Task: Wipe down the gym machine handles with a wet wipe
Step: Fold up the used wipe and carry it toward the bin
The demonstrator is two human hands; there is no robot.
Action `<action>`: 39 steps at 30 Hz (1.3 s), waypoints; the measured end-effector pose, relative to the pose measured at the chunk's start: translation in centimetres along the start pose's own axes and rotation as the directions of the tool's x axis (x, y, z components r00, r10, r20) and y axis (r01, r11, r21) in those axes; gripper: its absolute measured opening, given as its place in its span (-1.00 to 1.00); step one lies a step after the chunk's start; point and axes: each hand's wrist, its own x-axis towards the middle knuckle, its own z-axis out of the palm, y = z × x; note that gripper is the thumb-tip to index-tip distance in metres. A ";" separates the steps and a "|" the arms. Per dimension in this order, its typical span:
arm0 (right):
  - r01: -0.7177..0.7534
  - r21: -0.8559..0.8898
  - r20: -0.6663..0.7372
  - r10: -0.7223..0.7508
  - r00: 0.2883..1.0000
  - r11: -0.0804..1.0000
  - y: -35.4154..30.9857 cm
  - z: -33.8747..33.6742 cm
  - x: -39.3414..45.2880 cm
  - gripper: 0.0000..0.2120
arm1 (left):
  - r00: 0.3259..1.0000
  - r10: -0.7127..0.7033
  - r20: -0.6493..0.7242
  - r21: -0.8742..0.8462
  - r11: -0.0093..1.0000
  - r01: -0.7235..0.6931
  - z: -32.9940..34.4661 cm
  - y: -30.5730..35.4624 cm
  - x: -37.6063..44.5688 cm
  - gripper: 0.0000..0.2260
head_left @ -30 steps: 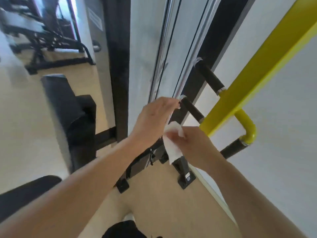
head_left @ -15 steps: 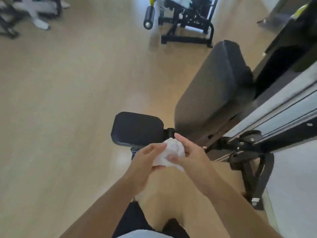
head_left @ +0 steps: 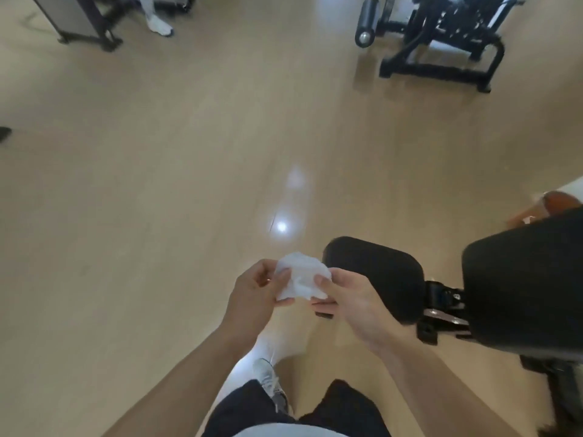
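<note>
A crumpled white wet wipe (head_left: pixel 301 275) sits between both hands in front of my body, above the floor. My left hand (head_left: pixel 255 294) pinches its left side with thumb and fingers. My right hand (head_left: pixel 350 302) grips its right side, thumb on top. No machine handle shows in this view; the black and yellow handles seen a second ago are out of frame.
A black padded seat (head_left: pixel 375 272) and a larger black back pad (head_left: pixel 523 288) of the machine stand at right, close to my right hand. Another black machine (head_left: pixel 441 42) stands far back right, a grey frame (head_left: pixel 75 20) back left. Someone's white shoe (head_left: pixel 159 25) is there. Tan floor spreads between.
My view has swung away from the yellow bar and black handles toward the open floor. Both hands came off the handle area and now bunch the wipe together in front of me.
</note>
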 end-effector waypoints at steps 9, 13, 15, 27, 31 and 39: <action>-0.095 0.294 -0.132 0.138 0.982 0.951 -7.2 4.5 12.9 -0.86 | 0.993 -0.083 0.089 0.076 0.994 0.077 -6.2 7.1 15.0 -0.89; -0.124 0.490 -0.159 0.228 0.961 0.863 -10.5 3.4 19.3 -0.76 | 0.978 -0.088 0.188 0.130 0.989 0.064 -6.0 11.5 22.7 -0.80; -0.112 0.542 -0.145 0.223 0.964 0.833 -12.4 2.5 23.0 -0.79 | 0.975 -0.074 0.210 0.187 0.982 0.034 -5.5 14.3 26.9 -0.67; 0.070 0.704 -0.253 0.158 0.954 0.707 -27.5 -3.2 41.5 -0.68 | 0.907 -0.001 0.421 0.368 0.914 -0.170 3.0 28.6 48.2 -0.74; 0.182 0.655 -0.385 0.118 0.915 0.733 -31.1 -7.3 47.9 -0.72 | 0.855 -0.020 0.518 0.334 0.925 -0.180 8.3 32.9 56.2 -0.78; 0.344 0.616 -0.662 0.230 0.713 0.708 -39.0 -17.2 55.6 -0.76 | 0.679 -0.117 0.725 0.464 0.811 -0.356 20.6 41.2 69.9 -0.90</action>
